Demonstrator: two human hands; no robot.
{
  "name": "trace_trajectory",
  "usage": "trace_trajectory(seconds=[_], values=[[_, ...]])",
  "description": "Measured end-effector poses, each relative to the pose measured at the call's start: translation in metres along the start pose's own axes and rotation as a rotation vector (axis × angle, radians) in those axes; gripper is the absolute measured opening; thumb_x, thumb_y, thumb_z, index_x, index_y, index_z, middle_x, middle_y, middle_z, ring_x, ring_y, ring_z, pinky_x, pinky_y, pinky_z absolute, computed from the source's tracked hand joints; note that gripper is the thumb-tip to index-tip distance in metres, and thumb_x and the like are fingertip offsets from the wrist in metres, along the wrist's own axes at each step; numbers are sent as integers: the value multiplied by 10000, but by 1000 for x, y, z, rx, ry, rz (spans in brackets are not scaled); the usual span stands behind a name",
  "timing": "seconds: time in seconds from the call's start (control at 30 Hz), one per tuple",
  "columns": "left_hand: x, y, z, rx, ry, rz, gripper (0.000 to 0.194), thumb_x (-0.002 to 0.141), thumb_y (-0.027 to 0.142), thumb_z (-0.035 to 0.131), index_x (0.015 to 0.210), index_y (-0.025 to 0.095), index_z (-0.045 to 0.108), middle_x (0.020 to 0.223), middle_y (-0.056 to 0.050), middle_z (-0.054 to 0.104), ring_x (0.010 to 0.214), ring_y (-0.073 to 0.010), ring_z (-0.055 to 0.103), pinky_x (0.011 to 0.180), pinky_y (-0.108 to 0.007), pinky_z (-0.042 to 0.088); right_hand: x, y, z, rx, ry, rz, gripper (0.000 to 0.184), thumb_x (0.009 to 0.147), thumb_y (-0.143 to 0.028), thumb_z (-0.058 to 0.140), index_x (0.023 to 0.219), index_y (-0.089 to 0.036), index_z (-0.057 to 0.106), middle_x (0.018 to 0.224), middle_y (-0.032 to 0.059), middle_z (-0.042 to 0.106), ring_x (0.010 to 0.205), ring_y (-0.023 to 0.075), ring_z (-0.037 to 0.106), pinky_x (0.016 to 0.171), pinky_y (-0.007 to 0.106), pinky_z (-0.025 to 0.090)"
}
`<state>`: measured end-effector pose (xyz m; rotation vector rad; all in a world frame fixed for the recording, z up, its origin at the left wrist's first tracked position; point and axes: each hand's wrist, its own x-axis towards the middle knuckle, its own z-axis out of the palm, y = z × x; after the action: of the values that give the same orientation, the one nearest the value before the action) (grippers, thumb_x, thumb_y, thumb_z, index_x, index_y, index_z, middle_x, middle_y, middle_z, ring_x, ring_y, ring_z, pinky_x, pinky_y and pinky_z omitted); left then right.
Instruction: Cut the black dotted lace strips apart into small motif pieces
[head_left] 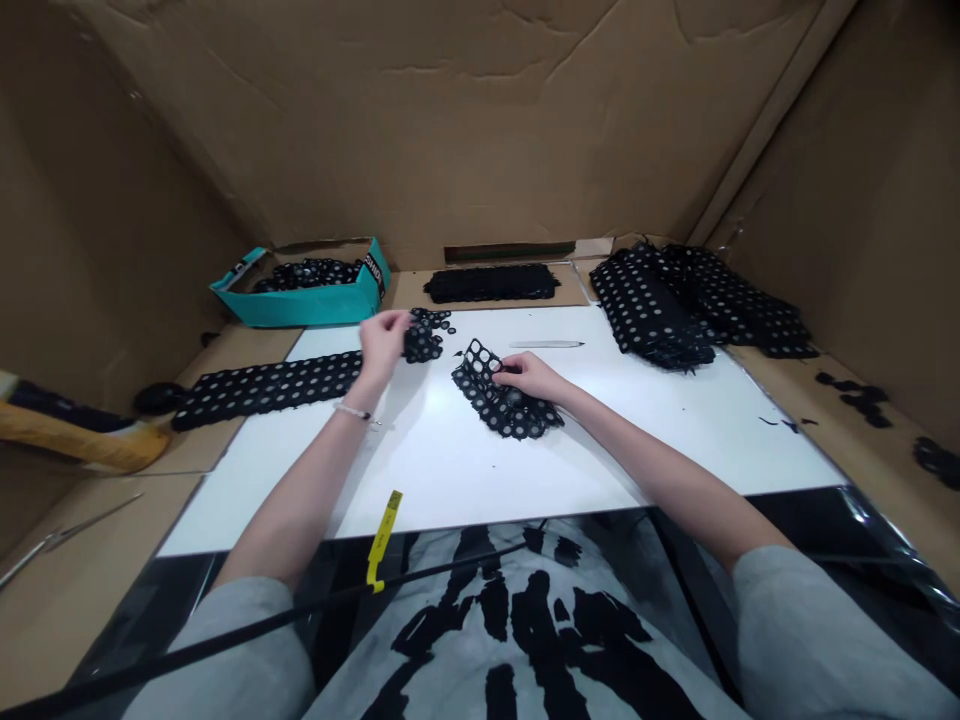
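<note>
My right hand (529, 376) is closed on a small black sheet punched with round holes (504, 404), which lies on the white board (465, 470). My left hand (382, 340) is curled, its fingertips at a heap of small black rings (425, 337) on the board; what the fingers pinch is hidden. A thin bracelet sits on the left wrist.
A long perforated black strip (262, 388) lies at the left. A teal tray (307, 292) holds black pieces at the back left. Stacks of perforated sheets (675, 300) and a dark pile (491, 283) sit behind. A thin pen-like tool (546, 344) rests on the board. Cardboard walls surround the desk.
</note>
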<state>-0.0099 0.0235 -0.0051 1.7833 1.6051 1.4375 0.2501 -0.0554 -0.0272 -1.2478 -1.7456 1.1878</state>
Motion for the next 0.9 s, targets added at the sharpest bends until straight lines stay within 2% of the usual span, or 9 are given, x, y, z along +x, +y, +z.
trace_trajectory(seconds=[0.07, 0.17, 0.33, 0.4, 0.53, 0.6, 0.7, 0.8, 0.9], values=[[13, -18, -11, 73, 92, -5, 222, 824, 352, 608, 846, 170, 734, 853, -38, 742, 835, -195, 641, 801, -313, 465, -1, 0, 0, 1, 4, 3, 268, 701, -391, 630, 765, -138, 693, 709, 9, 665, 721, 172, 566, 758, 309, 428], [19, -33, -18, 215, -9, 87, 194, 812, 318, 632, 832, 152, 729, 876, -41, 721, 933, -219, 612, 917, -373, 408, -2, -1, 1, 23, 12, 17, 254, 700, -382, 638, 758, -140, 692, 719, 14, 672, 730, 174, 575, 768, 307, 434], [0, -2, -9, 327, -79, 302, 250, 837, 350, 600, 1010, 212, 716, 1058, -87, 691, 1086, -282, 543, 991, -455, 341, -2, -3, 1, 29, -3, 6, 259, 716, -383, 639, 795, -143, 698, 761, 23, 682, 764, 182, 587, 798, 312, 433], [-13, 20, -5, 274, -208, 371, 276, 853, 383, 593, 1034, 211, 709, 1041, -81, 700, 1037, -267, 559, 960, -429, 369, -2, -3, 2, 22, 9, -18, 270, 721, -390, 638, 816, -146, 700, 775, 19, 682, 779, 183, 584, 814, 316, 427], [-39, 48, 8, 174, -662, 491, 285, 777, 463, 688, 918, 218, 724, 954, -58, 727, 968, -247, 571, 915, -384, 410, 1, -1, 4, 38, 17, -84, 297, 729, -417, 634, 837, -149, 703, 791, 16, 689, 799, 190, 581, 829, 323, 421], [-49, 51, 15, 146, -728, 491, 299, 755, 477, 709, 908, 221, 727, 926, -54, 733, 953, -245, 570, 892, -375, 431, 1, 0, 3, 58, 4, -131, 303, 737, -422, 634, 851, -150, 705, 830, 24, 698, 835, 192, 588, 844, 319, 418], [-53, 47, 23, 105, -701, 420, 268, 799, 450, 659, 902, 217, 744, 932, -58, 746, 934, -242, 590, 870, -368, 453, -1, -1, 1, 53, 4, -132, 318, 723, -435, 659, 857, -150, 702, 833, 21, 686, 834, 183, 579, 820, 301, 409], [-42, 38, 23, 56, -637, 256, 250, 835, 382, 591, 844, 193, 755, 899, -53, 758, 878, -235, 634, 832, -348, 472, -2, -2, -2, 16, 21, -29, 364, 684, -487, 677, 786, -138, 675, 686, -7, 612, 700, 154, 516, 710, 280, 382], [-21, 22, 12, 19, -355, 92, 270, 853, 339, 540, 830, 169, 749, 895, -56, 755, 867, -235, 658, 808, -338, 478, -2, -2, -2, -1, 17, 21, 385, 659, -507, 680, 759, -136, 657, 629, -24, 559, 643, 133, 466, 674, 270, 358]])
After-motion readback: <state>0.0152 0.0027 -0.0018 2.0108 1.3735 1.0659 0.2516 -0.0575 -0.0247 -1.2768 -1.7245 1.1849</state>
